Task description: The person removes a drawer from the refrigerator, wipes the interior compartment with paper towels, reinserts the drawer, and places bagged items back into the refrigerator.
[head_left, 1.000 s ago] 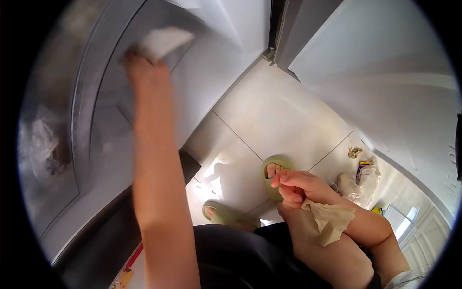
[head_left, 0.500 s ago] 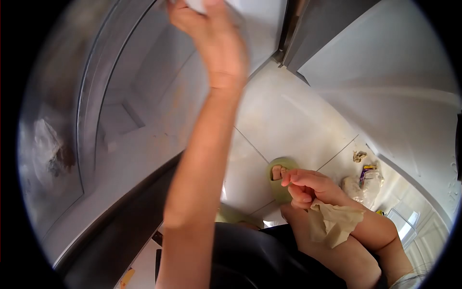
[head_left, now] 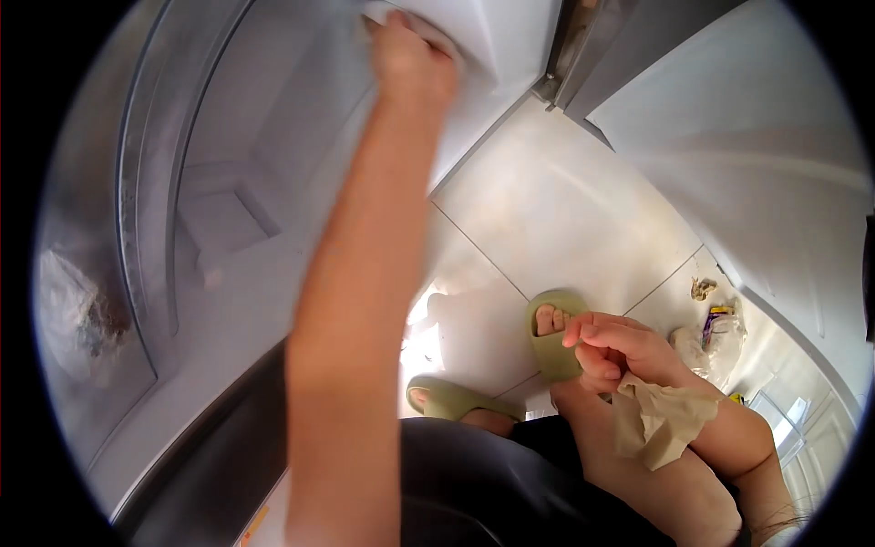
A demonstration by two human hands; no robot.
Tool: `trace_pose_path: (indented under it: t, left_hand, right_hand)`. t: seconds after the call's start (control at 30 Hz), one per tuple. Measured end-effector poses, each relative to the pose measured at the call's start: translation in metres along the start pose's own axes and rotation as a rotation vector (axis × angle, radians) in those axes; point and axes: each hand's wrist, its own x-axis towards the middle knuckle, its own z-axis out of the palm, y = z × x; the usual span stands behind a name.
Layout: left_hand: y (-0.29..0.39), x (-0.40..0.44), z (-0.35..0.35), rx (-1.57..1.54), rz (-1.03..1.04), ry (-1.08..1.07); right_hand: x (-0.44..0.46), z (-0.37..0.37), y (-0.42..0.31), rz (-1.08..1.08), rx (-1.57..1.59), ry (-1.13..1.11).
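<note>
My left hand (head_left: pixel 415 68) is inside a white compartment that looks like a refrigerator's interior (head_left: pixel 301 118). Its fingers are closed on a white wipe (head_left: pixel 436 35), pressed against the inner wall; whether it is cloth or paper I cannot tell. My right hand (head_left: pixel 629 351) rests low, near my knee, with its fingers curled. A crumpled beige paper towel (head_left: pixel 661 424) hangs from the lower side of that hand, over the wrist. The lower fingers that seem to grip it are partly hidden.
A clear panel (head_left: pixel 146 182) with a plastic bag (head_left: pixel 77 305) behind it stands at left. On the right is a white open door (head_left: pixel 738 155). Crumpled scrap (head_left: pixel 703 289) and a plastic bag of packaging (head_left: pixel 715 342) lie on the tiled floor (head_left: pixel 574 201) beside my green slippers (head_left: pixel 558 351).
My left hand has slid with the white wipe, down and to the right in view. The view has shifted slightly; my right hand keeps its pose with the paper towel.
</note>
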Motion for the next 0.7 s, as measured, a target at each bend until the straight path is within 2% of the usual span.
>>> trace_pose_path:
  t: [0.03, 0.1, 0.17, 0.27, 0.3, 0.4, 0.5, 0.6, 0.7]
  left_hand:
    - [0.018, 0.036, -0.021, -0.106, -0.049, -0.099]
    - [0.065, 0.045, 0.001, -0.244, 0.072, -0.121]
    - [0.117, 0.092, -0.016, -0.225, 0.098, -0.305]
    - [0.139, 0.081, 0.005, 0.039, 0.265, -0.102]
    - [0.132, 0.093, -0.007, 0.282, 0.554, -0.052]
    - [0.153, 0.140, -0.049, 2.174, 0.892, 0.311]
    - [0.141, 0.128, -0.066, 1.997, 1.201, 0.398]
    - [0.139, 0.134, -0.089, 2.345, 1.545, 0.437]
    - [0.125, 0.127, -0.088, 2.351, 1.403, 0.380]
  right_hand:
    - [-0.004, 0.003, -0.004, -0.001, -0.028, 0.004]
    - [-0.012, 0.011, -0.014, -0.004, -0.085, 0.013]
    - [-0.018, 0.004, -0.016, 0.006, -0.083, 0.058]
    - [-0.023, -0.006, -0.020, 0.014, -0.060, 0.068]
    - [-0.024, -0.008, -0.023, 0.013, -0.054, 0.063]
    - [-0.028, -0.013, -0.023, -0.013, -0.037, 0.115]
    - [-0.036, -0.016, -0.021, -0.006, -0.069, 0.172]
    - [-0.045, -0.016, -0.022, 0.033, -0.076, 0.222]
    - [-0.048, -0.012, -0.025, -0.006, -0.130, 0.270]
